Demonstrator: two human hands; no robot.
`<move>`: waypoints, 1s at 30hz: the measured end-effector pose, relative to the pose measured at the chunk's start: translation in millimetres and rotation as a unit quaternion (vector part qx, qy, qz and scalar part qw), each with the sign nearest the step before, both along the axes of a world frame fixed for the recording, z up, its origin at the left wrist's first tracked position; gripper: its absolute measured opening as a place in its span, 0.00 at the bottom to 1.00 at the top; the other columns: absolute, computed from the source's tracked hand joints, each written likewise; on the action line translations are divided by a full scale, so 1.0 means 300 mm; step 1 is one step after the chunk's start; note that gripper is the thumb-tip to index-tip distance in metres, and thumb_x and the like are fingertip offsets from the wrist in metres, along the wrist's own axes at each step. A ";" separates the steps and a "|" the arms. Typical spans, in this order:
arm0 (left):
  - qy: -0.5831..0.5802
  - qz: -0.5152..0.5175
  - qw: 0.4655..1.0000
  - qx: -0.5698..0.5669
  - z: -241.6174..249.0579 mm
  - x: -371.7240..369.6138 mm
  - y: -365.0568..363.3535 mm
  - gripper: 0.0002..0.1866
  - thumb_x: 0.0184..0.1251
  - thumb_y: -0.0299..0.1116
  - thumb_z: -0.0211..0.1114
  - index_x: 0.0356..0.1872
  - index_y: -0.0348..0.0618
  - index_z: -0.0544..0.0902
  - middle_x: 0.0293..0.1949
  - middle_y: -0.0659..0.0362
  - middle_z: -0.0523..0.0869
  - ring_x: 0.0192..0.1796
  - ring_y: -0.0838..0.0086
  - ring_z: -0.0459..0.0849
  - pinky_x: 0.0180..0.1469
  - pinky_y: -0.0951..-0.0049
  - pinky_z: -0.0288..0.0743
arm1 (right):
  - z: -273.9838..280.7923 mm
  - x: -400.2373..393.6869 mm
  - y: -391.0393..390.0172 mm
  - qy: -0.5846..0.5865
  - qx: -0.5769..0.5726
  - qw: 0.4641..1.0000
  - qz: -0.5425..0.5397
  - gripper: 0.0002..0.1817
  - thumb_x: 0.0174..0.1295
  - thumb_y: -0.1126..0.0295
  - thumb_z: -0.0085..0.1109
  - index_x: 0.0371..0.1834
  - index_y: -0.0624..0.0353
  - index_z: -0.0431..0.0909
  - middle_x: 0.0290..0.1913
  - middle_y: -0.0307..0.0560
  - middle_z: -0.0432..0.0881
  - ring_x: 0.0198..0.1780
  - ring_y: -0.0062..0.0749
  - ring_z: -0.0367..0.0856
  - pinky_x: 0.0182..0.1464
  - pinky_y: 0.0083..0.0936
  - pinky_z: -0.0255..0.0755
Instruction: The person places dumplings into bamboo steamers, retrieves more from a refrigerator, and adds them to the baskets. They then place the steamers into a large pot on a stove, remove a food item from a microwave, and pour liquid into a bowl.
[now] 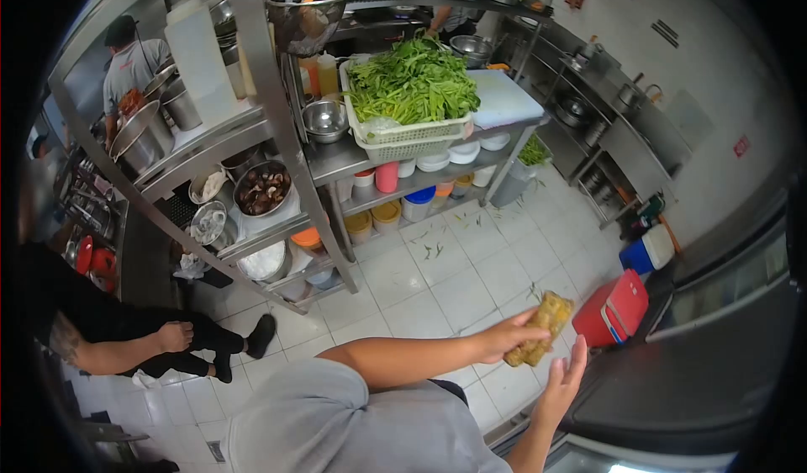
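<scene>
My left hand point(503, 338) is closed around one side of a yellowish-brown, lumpy, block-shaped packet point(551, 315), holding it above the floor. What the packet contains cannot be made out. Close to its lower right side, my right hand point(565, 380) is raised with fingers stretched and apart, holding nothing. A small gap seems to lie between those fingers and the packet. A red cooler box point(614, 309) stands on the floor beyond both hands.
A steel table holds a crate point(412, 147) of leafy greens point(412, 82) and a white cutting board point(507, 99). Steel shelving point(290, 128) with pots and bowls stands left. A dark appliance point(672, 372) is at right. A person in black point(126, 330) is at left; others work behind the shelves.
</scene>
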State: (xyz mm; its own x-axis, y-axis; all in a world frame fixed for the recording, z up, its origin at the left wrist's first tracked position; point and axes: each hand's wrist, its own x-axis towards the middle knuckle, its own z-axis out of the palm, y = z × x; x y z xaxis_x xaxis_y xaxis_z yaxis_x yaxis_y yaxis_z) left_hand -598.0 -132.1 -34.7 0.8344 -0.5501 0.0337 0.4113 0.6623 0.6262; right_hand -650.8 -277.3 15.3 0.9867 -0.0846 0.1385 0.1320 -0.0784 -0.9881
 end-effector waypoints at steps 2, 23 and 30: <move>-0.001 0.058 0.997 -0.058 -0.025 0.115 0.090 0.33 0.67 0.39 0.56 0.69 0.47 0.54 0.60 0.54 0.70 0.58 0.63 0.75 0.59 0.60 0.70 | -0.023 0.180 0.020 -0.059 -0.140 0.988 0.027 0.30 0.60 0.74 0.53 0.67 0.63 0.58 0.70 0.50 0.58 0.71 0.42 0.55 0.67 0.40 0.51; -0.034 0.639 0.756 0.135 0.228 0.910 0.388 0.33 0.73 0.54 0.36 0.72 0.44 0.49 0.71 0.54 0.54 0.72 0.67 0.53 0.71 0.64 0.44 | -0.039 1.418 0.752 -0.075 0.037 0.800 0.594 0.41 0.60 0.66 0.58 0.71 0.63 0.45 0.69 0.59 0.55 0.68 0.44 0.59 0.66 0.34 0.56; -0.134 0.384 0.795 0.450 0.290 0.935 0.580 0.24 0.69 0.35 0.55 0.64 0.41 0.68 0.68 0.54 0.64 0.70 0.65 0.62 0.70 0.65 0.52 | -0.063 1.889 0.746 0.391 0.451 0.542 0.592 0.34 0.62 0.57 0.49 0.70 0.54 0.53 0.65 0.56 0.64 0.58 0.46 0.73 0.57 0.44 0.71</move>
